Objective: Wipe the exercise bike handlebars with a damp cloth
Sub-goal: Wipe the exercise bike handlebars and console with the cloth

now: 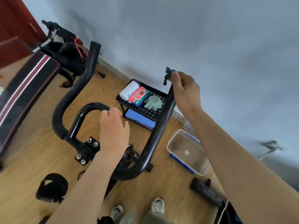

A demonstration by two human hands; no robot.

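Two hands, right hand (184, 89) pinching cloth (168, 75)

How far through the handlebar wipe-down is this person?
Mid-job, apparently. The right hand presses a dark cloth onto the right bar's tip; the left hand grips the inner loop. Which parts are already wiped cannot be told; the left bar is untouched now.

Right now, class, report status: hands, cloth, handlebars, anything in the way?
Left hand gripping the black curved inner handlebar loop. Right hand pinching a dark patterned cloth at the right bar's tip. Nothing in the way.
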